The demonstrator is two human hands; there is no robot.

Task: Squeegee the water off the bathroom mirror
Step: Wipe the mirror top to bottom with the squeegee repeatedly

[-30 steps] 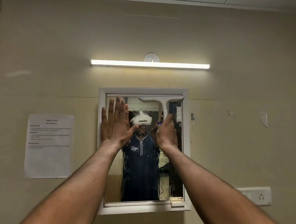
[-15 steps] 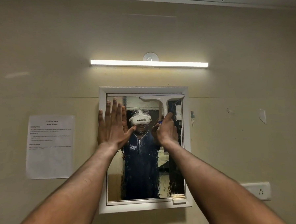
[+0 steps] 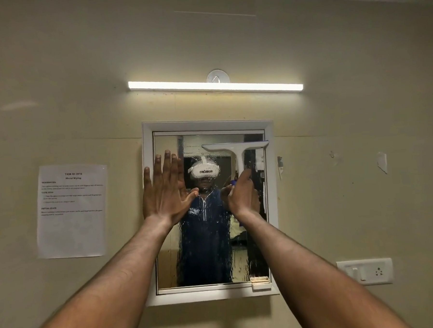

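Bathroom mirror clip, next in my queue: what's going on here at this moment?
A person is squeegeeing a wet, white-framed wall mirror. Their right hand grips the handle of a white T-shaped squeegee, whose blade sits level near the top right of the glass. Their left hand is spread flat, fingers up, at the mirror's left edge. Water droplets and streaks cover the middle and lower glass, so most of the wiping is not yet done.

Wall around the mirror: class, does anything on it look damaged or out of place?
Yes. Right of the white-framed mirror, a torn scrap of pale paper or peeling paint curls off the beige wall, with small scuff marks beside it. The white printed notice on the left hangs flat.
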